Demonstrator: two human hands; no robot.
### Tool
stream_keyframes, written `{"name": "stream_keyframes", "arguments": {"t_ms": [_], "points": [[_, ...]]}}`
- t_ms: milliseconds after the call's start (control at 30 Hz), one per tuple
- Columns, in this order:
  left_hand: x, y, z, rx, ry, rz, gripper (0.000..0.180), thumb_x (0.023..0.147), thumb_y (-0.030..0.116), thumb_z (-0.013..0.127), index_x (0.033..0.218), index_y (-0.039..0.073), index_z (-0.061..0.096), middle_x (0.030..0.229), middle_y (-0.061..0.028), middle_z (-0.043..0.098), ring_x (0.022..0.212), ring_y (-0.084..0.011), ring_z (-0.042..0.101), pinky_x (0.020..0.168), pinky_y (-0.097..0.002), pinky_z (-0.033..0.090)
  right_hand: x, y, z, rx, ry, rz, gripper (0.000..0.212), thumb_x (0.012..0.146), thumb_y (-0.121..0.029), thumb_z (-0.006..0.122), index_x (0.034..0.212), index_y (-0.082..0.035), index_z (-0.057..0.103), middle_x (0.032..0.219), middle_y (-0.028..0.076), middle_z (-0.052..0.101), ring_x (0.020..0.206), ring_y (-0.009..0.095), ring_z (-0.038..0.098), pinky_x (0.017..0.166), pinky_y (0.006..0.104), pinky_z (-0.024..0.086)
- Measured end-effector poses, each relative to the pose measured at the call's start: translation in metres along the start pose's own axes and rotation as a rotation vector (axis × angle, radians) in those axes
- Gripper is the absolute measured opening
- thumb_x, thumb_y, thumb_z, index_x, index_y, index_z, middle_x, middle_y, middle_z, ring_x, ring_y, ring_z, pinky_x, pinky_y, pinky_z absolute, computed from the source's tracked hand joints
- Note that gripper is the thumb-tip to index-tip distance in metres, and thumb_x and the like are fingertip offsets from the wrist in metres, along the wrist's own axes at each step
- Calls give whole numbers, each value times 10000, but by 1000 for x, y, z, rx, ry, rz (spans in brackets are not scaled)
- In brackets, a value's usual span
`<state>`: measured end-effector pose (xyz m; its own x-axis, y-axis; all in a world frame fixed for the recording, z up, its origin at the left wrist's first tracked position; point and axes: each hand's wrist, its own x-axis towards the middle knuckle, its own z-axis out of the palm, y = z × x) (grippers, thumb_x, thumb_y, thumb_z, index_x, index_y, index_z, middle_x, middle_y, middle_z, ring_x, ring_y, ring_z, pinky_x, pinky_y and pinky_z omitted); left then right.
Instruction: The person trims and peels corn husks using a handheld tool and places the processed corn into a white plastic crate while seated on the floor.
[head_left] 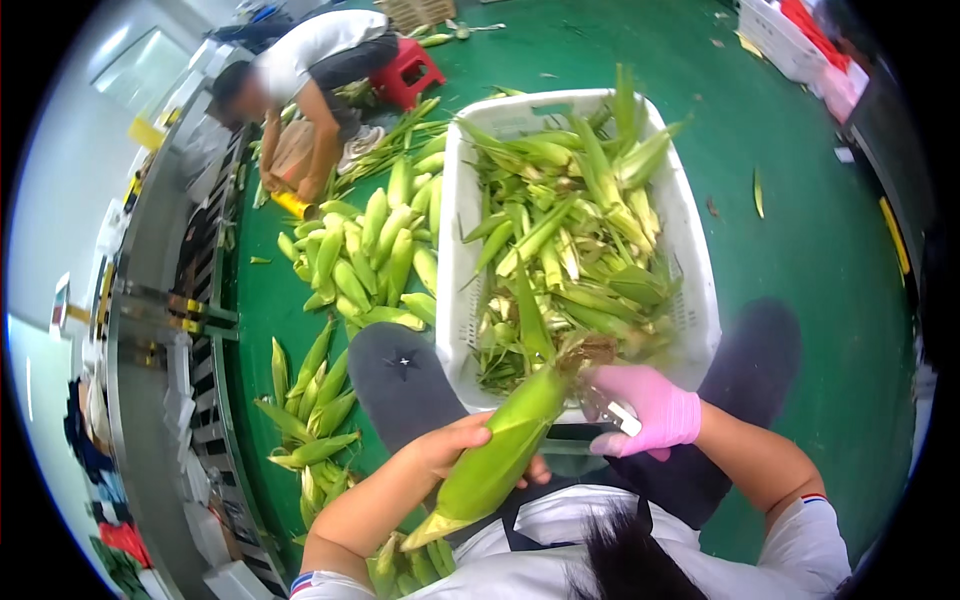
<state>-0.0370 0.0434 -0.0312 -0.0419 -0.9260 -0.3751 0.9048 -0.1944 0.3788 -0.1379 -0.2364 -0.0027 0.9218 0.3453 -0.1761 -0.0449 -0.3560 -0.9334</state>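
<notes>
My left hand (458, 447), bare, is wrapped round a green ear of corn (500, 455) in its husk. The ear lies slantwise over my lap, its pale end toward me and its brown silk (590, 352) away from me. Beside the silk end, my right hand (655, 408) in a pink glove is closed on a small white-handled tool (626, 418); its working end is blurred. Both hands are at the near edge of a white plastic crate (700, 285) that holds cut husks and leaves (560, 250).
Unpeeled corn ears (365, 250) are heaped left of the crate, with more ears (310, 410) by my left knee. Another person (320, 60) bends over at the far left near a red stool (408, 72). A metal rack (150, 340) runs along the left.
</notes>
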Motion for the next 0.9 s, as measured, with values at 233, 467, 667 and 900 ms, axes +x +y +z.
{"name": "stream_keyframes", "arguments": {"t_ms": [233,467,667,900], "points": [[10,15,27,926,321,164,942,702,492,784,1386,-4,368,1280,-164,523,1130,-239,543,950,-417,446,-11,-19,1,395,56,551,338,751,-278,719,964,-34,623,627,64,570,621,160,617,606,332,503],[22,81,56,509,422,932,928,730,472,738,1404,44,266,1151,-196,540,1093,-315,548,940,-462,465,-30,-8,54,1167,276,135,719,731,-133,704,1360,-35,368,1081,62,553,922,105,538,806,268,454],[48,70,47,585,570,1570,632,868,453,614,1350,159,330,1215,-96,489,1171,-275,476,1035,-580,361,-3,-25,68,1253,20,223,640,796,-133,682,1346,-19,375,982,30,528,906,112,514,845,254,426],[75,17,44,107,670,1623,418,906,472,566,1198,179,505,1225,-33,524,1214,-239,462,1079,-450,335,47,-8,77,896,523,50,700,746,-209,747,1300,37,396,1055,95,538,949,172,551,857,298,456]]}}
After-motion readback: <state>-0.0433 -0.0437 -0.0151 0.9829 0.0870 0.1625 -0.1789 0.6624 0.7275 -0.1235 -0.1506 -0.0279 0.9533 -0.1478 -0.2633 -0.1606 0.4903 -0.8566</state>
